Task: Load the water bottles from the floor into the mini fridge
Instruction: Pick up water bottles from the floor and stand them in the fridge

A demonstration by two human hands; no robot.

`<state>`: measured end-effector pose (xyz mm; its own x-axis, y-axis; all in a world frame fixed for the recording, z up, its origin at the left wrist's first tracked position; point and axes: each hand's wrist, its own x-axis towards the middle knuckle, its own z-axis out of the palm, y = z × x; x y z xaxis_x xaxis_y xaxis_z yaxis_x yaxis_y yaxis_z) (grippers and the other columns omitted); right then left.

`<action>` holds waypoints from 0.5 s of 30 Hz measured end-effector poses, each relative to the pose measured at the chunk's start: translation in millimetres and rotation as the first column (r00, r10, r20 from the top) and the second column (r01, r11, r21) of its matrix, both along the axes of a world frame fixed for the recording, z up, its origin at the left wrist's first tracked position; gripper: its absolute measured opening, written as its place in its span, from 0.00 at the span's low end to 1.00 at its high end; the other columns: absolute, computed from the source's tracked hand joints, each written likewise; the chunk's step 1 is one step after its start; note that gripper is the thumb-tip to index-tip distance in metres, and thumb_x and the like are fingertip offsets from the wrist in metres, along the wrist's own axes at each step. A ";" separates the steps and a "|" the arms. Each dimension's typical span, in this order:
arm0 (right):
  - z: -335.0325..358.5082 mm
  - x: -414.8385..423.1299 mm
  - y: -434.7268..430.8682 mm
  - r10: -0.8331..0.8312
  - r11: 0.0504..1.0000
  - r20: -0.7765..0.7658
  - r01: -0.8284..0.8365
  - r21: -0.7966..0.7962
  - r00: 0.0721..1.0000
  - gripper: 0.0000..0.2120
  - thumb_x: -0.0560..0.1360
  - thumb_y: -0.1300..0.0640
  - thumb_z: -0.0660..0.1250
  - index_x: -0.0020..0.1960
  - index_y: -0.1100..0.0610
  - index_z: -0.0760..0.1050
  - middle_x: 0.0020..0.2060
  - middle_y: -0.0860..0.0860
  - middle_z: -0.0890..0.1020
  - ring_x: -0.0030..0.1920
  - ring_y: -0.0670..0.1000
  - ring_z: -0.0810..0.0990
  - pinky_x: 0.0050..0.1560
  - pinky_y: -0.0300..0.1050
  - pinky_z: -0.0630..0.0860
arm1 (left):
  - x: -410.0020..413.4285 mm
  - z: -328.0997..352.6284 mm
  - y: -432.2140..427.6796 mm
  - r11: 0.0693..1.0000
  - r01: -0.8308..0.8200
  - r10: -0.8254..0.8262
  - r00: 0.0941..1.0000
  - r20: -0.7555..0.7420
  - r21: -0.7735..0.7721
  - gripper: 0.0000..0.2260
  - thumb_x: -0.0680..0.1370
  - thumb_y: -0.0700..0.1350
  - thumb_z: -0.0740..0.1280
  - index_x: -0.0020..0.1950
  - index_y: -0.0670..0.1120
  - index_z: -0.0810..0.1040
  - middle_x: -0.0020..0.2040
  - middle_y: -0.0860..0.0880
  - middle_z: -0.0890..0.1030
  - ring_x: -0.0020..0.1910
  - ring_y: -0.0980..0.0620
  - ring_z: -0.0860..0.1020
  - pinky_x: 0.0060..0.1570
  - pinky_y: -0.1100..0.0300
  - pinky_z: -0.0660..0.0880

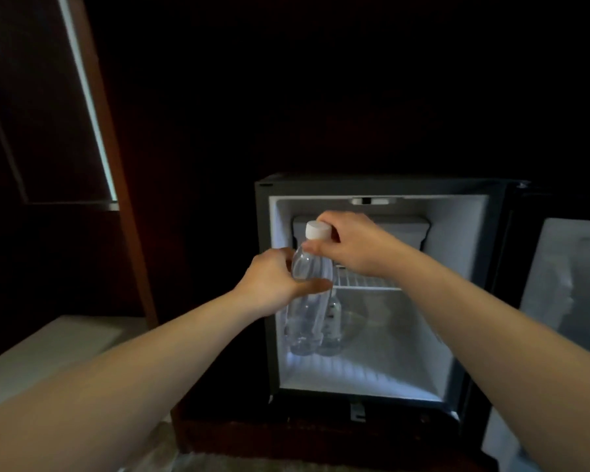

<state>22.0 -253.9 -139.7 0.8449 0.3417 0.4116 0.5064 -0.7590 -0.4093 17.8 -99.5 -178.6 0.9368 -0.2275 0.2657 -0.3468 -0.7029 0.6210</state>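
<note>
Both hands hold one clear water bottle in front of the open mini fridge. The left hand is wrapped around the upper body of the bottle, with the thumb across the front. The right hand grips the neck just under the white cap, with the fingers curled behind the cap. The bottle stands nearly upright, a little tilted, and its lower part reaches down into the left side of the lower compartment. I cannot tell if its bottom already touches the fridge floor.

Just to the right of it, and partly hidden behind it, a second bottle stands in the same lower compartment; it seems to carry a small label, but the view is too blurred to be sure. Above them a white wire shelf crosses the fridge, and a small freezer box sits at the top of the inside. The fridge door is swung open to the right. The room around is very dark; a pale surface shows at the lower left.
</note>
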 end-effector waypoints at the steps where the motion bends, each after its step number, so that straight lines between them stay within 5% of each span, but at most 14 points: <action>1: -7.8 6.0 -6.8 -0.041 0.999 -0.027 0.041 0.020 0.999 0.13 0.74 0.45 0.67 0.48 0.55 0.70 0.35 0.44 0.72 0.34 0.43 0.71 0.32 0.37 0.64 | 5.9 -4.3 -9.3 1.000 -0.014 0.014 1.000 -0.006 0.016 0.20 0.66 0.59 0.74 0.45 0.46 0.75 0.38 0.50 0.76 0.37 0.54 0.76 0.36 0.61 0.72; 5: -44.3 26.0 -34.9 -0.105 0.994 -0.092 0.108 0.029 0.990 0.13 0.75 0.46 0.67 0.41 0.51 0.66 0.35 0.44 0.70 0.34 0.43 0.70 0.32 0.37 0.63 | 27.2 -32.3 -42.8 0.998 0.032 -0.026 0.991 -0.129 0.047 0.18 0.69 0.55 0.73 0.53 0.49 0.74 0.39 0.57 0.74 0.36 0.61 0.72 0.32 0.68 0.65; 8: -70.6 35.1 -49.4 -0.135 0.990 -0.130 0.138 0.015 0.982 0.16 0.75 0.46 0.67 0.36 0.47 0.62 0.36 0.45 0.71 0.37 0.46 0.71 0.32 0.36 0.61 | 44.5 -61.4 -58.1 0.992 0.082 -0.060 0.976 -0.210 0.096 0.26 0.71 0.56 0.71 0.65 0.47 0.72 0.53 0.50 0.79 0.50 0.53 0.77 0.45 0.64 0.70; 12: -100.1 49.0 -57.2 -0.248 0.968 -0.196 0.235 -0.086 0.949 0.15 0.75 0.46 0.67 0.51 0.57 0.73 0.50 0.56 0.77 0.50 0.55 0.76 0.43 0.41 0.64 | 63.5 -98.1 -66.7 0.985 0.128 -0.088 0.948 -0.306 0.113 0.09 0.75 0.50 0.69 0.49 0.46 0.76 0.40 0.51 0.77 0.42 0.53 0.76 0.41 0.63 0.70; 15: -120.6 61.7 -60.3 -0.311 0.950 -0.244 0.300 -0.084 0.919 0.19 0.74 0.47 0.68 0.55 0.60 0.74 0.54 0.58 0.79 0.50 0.56 0.76 0.43 0.40 0.65 | 81.4 -119.1 -66.6 0.982 0.189 -0.166 0.902 -0.398 0.019 0.09 0.75 0.44 0.69 0.52 0.41 0.77 0.46 0.45 0.78 0.48 0.49 0.77 0.46 0.61 0.72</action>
